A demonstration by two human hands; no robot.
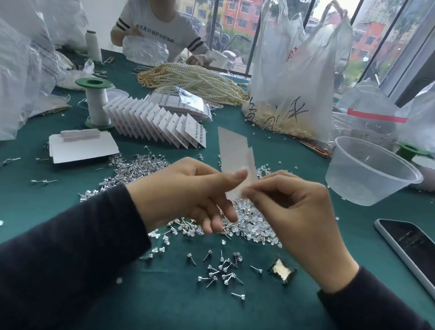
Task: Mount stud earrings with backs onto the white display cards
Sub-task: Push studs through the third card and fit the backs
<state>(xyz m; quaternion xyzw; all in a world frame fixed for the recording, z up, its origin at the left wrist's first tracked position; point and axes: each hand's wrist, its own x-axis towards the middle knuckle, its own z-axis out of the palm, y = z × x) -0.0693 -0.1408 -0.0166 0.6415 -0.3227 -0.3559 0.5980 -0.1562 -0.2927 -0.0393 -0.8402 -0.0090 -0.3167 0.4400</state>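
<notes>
Dozens of loose stud earrings (pixel 220 271) lie scattered on the green cloth (pixel 181 311) nearest us. Above them, our left hand (pixel 186 193) pinches a white display card (pixel 234 150) between thumb and fingers, held upright, while our right hand (pixel 296 212) pinches its lower edge with curled fingers. Beyond, more cards (pixel 158 120) stand fanned in a row.
</notes>
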